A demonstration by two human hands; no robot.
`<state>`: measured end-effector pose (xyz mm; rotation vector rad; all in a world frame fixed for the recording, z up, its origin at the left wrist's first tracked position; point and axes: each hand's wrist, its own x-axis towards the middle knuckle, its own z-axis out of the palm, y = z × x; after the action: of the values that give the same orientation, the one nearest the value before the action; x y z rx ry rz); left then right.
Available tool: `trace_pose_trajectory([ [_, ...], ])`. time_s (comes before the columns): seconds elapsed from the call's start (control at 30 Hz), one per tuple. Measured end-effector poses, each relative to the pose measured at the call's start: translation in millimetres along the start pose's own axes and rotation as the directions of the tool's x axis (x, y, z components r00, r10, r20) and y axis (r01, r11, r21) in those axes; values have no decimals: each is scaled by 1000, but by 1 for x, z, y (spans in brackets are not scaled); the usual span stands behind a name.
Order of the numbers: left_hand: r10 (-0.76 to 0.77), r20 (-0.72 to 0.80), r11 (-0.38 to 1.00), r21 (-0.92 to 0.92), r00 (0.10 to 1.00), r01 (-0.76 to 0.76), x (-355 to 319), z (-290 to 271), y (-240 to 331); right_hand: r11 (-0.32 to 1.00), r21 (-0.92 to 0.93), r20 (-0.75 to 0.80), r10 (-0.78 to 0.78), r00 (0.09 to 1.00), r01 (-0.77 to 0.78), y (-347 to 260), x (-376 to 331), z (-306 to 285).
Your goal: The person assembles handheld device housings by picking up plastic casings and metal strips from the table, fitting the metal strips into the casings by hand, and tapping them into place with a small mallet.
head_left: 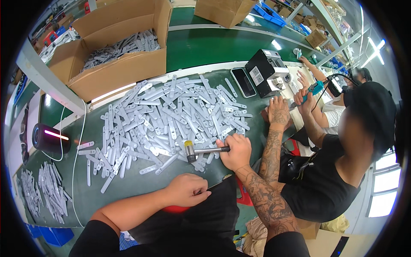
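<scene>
My right hand grips a small hammer by its dark handle. The hammer's head, with one yellow face and one dark face, lies over the near side of a wide heap of grey, flat, elongated pieces, several showing small holes. My left hand rests at the near table edge, its fingers curled in, and no piece shows in it. Its inner palm is hidden. Loose grey pieces lie on the dark green tabletop between my left hand and the heap.
A large open carton of similar pieces stands beyond the heap. A phone lies beside a black-and-white machine. At left are a speaker, a white cable and smaller piles. A co-worker sits close on the right, holding a teal tool.
</scene>
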<state>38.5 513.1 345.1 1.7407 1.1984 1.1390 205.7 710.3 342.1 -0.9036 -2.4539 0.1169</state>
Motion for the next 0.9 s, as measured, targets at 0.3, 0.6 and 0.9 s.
trace_pose_trajectory([
  [0.3,21,-13,1000,1,1000,-21,0,1,-1,1000,11,16,21,1000,-22,0,0,0],
  [0.6,26,-23,999,22,999,-26,0,1,0,1000,22,-12,-7,1000,7,1,0,1],
  [0.9,-26,-92,998,-66,995,20,-1,-2,8,1000,10,2,21,1000,-21,-1,1,2],
])
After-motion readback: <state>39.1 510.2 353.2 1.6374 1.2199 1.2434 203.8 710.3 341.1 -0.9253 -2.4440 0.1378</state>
